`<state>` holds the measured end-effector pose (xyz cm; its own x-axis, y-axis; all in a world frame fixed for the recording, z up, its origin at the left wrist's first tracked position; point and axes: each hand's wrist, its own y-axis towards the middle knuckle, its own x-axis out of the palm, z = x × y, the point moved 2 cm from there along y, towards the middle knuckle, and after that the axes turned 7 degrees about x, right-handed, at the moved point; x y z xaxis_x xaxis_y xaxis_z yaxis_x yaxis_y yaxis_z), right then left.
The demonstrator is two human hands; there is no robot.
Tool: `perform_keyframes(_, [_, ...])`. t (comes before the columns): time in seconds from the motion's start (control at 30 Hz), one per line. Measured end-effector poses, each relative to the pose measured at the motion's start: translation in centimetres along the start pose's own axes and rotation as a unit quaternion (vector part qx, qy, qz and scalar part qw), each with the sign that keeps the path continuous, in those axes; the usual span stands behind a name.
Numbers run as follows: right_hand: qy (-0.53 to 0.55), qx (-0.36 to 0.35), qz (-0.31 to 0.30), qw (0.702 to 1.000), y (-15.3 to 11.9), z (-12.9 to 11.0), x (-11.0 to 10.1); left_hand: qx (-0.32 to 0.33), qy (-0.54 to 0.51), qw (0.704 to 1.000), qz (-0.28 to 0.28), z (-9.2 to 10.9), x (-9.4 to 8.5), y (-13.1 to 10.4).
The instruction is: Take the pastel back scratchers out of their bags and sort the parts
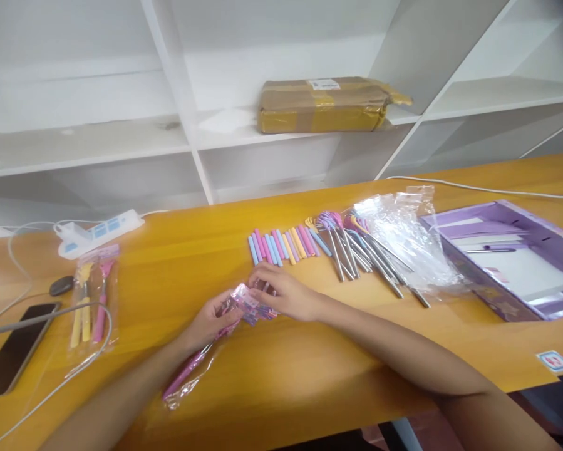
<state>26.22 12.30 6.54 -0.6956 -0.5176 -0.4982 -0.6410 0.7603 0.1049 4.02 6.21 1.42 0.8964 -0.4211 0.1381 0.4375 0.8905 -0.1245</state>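
My left hand (214, 321) is closed round the upper part of a clear plastic bag (187, 376) with a pink-handled metal tool inside. Beside it, my right hand (284, 293) grips the bag's colourful printed top end with bent fingers. Above my hands lies a row of pink, blue, yellow and purple tubes (281, 245). To their right is a pile of metal rods (361, 250) with coloured hand-shaped ends, next to a heap of clear plastic bags (403, 238). A filled bag (93, 300) with yellow and pink tools lies at the left.
On the wooden table (309, 369) are a phone (15, 351), a black mouse (61, 285), a white power strip (105, 233) and loose cables. An open purple box (506, 307) stands at the right. A taped carton (323, 106) sits on the white shelf behind.
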Motion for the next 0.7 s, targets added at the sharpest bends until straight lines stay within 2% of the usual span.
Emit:
perform_keyframes(0.13, [-0.004,-0.016,0.001,1.000,0.3,0.5,0.0,-0.003,0.014,1.000,-0.006,-0.4,-0.1,0.1])
perform_keyframes(0.23, [-0.027,0.012,0.064,0.998,0.7,0.9,-1.9,-0.009,0.015,1.000,-0.002,-0.8,-0.6,0.1])
perform_keyframes(0.3, [-0.056,0.043,0.078,0.994,0.8,1.0,-3.7,-0.016,-0.007,1.000,0.007,-1.0,-1.0,0.2])
perform_keyframes(0.4, [-0.101,0.101,-0.007,0.990,0.6,1.3,-4.8,-0.019,-0.077,0.996,0.028,-0.9,-1.4,0.4])
perform_keyframes(0.43, [-0.115,0.121,-0.032,0.985,0.5,1.4,-4.5,-0.012,-0.099,0.995,0.025,-0.8,-1.5,0.5])
perform_keyframes(0.5, [-0.136,0.136,-0.044,0.980,0.3,1.5,-3.3,0.002,-0.121,0.993,0.003,-0.5,-1.4,0.7])
perform_keyframes(0.63, [-0.084,0.053,-0.037,0.994,0.0,0.3,0.5,-0.028,-0.104,0.992,-0.066,-0.2,-1.0,0.4])
perform_keyframes(0.7, [-0.049,0.026,-0.039,0.998,0.0,-0.4,1.7,-0.051,-0.098,0.987,-0.114,-0.3,-0.7,0.1])
